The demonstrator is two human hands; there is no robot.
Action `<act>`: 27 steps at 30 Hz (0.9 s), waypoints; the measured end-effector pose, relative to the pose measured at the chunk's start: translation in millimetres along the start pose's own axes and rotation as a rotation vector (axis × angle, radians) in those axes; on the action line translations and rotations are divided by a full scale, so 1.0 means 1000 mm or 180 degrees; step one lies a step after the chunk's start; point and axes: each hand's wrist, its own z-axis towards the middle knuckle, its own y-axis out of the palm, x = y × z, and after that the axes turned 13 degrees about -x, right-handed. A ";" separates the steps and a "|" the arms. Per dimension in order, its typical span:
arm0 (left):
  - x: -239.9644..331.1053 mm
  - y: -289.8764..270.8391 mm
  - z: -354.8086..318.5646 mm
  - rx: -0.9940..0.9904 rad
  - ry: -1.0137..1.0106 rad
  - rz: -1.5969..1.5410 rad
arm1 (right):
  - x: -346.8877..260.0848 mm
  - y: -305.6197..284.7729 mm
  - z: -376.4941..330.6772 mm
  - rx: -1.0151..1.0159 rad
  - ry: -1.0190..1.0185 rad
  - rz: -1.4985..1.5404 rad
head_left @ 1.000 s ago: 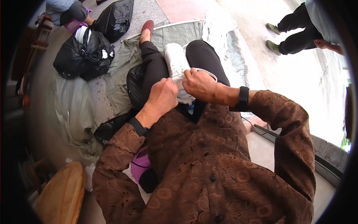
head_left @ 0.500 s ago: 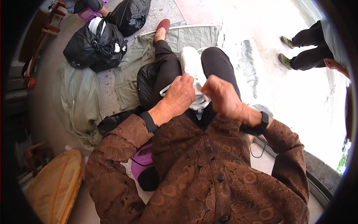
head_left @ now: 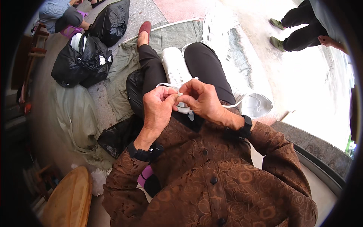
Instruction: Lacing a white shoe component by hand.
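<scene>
A white shoe point(head_left: 175, 68) is wedged between my thighs, its near end partly hidden behind my fingers. My left hand point(head_left: 157, 108) is closed in a pinch over that near end, gripping a white shoelace point(head_left: 232, 106). Close against it, my right hand point(head_left: 202, 100) pinches the lace too, thumb and forefinger meeting the left fingertips. One length of lace loops by the left hand; another trails out to the right past my right hand. Exactly where the lace passes between the fingertips is hidden.
A white, rounded shoe-like item point(head_left: 257, 105) lies beside my right thigh. Black plastic bags point(head_left: 81, 62) stand at the far left on green-grey sheeting point(head_left: 75, 113). A round wooden board point(head_left: 70, 198) is at near left. One person point(head_left: 308, 28) stands far right; another point(head_left: 56, 15) sits far left.
My right hand has come in from the right to meet the left at the fingertips. The left hand has turned, fingers now pinching. The whole view has shifted, showing more of the right side.
</scene>
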 end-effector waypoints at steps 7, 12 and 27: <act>-0.004 -0.005 -0.015 0.0198 0.0288 -0.1857 | -0.001 0.001 0.018 0.0160 -0.0749 -0.1205; -0.020 -0.055 -0.014 0.1396 0.0500 -0.0120 | -0.071 -0.035 0.038 0.0470 -0.0365 0.0703; -0.053 -0.011 0.010 0.0225 0.1789 0.3806 | 0.020 -0.026 0.010 -0.0652 -0.1607 -0.3627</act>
